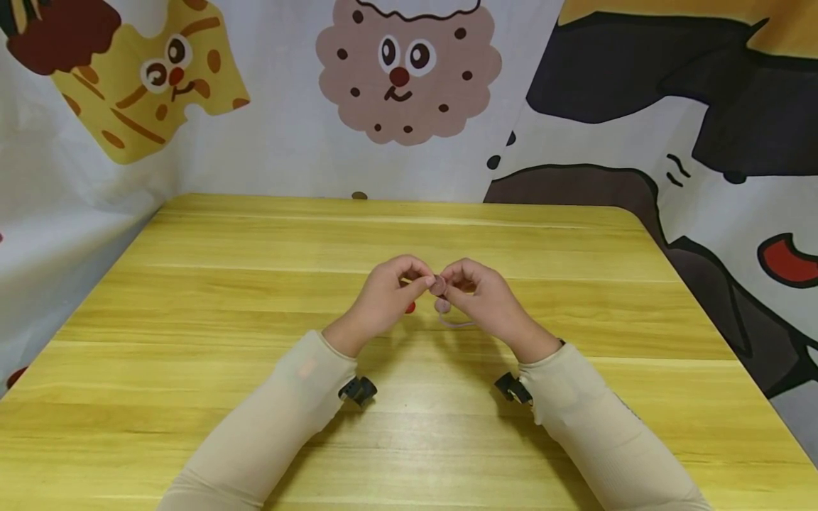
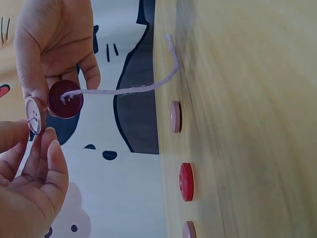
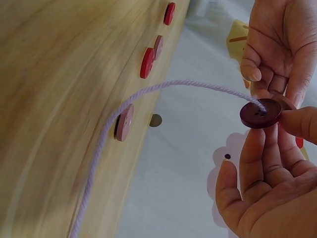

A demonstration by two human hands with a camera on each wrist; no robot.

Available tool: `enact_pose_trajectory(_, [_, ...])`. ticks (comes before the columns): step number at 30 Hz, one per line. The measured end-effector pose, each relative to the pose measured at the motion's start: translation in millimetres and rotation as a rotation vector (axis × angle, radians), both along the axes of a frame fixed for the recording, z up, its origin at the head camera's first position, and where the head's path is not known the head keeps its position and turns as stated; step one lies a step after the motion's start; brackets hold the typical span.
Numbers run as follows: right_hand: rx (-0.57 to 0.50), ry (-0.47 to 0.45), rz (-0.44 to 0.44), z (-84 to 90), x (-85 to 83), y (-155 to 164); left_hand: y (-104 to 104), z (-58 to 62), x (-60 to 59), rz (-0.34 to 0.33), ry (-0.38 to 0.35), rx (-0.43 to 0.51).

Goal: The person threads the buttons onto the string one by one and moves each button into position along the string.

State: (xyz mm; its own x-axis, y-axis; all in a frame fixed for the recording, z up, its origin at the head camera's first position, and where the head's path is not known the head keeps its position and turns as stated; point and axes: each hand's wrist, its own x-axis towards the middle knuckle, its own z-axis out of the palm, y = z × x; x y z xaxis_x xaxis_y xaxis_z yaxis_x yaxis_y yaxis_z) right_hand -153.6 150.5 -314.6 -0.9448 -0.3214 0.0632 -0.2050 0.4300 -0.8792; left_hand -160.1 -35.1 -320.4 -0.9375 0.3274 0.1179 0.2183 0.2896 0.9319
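right hand [image 1: 488,298] grip pinches dark button [image 3: 260,113] on yarn [image 3: 148,94] | left hand [image 1: 383,294] grip pinches yarn tip | loose buttons [image 3: 146,63] on bench [image 1: 255,284]

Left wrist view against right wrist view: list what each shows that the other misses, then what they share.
Only the left wrist view shows a pale pink button pinched edge-on beside the dark one.

Only the right wrist view shows the yarn's long run down along the table and a fourth loose button, red, at the far end.

Both show the dark maroon button with lilac yarn through its hole, the left hand and right hand pinching together there, and loose red and pink buttons lying on the wooden table.
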Motion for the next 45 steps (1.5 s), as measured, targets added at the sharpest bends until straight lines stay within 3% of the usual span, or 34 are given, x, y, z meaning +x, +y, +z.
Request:
enact_pose_trajectory(5, [0.024,0.001,-0.014,0.1,0.2,0.5,0.2,-0.1,-0.8,-0.005,0.019,0.003])
enact_pose_trajectory(15, [0.049,0.048,-0.037,-0.3,-1.9,0.6,0.2,1.8,0.8,-0.011,-0.030,0.007])
enact_pose_trajectory(37, [0.023,0.080,-0.017,-3.2,-1.0,-5.5,6.0,4.1,2.8,-0.019,0.018,0.013])
enact_pose_trajectory(45, [0.009,0.024,0.004,-4.4,-0.5,-4.6,5.4,4.3,3.1,-0.025,0.028,-0.007])
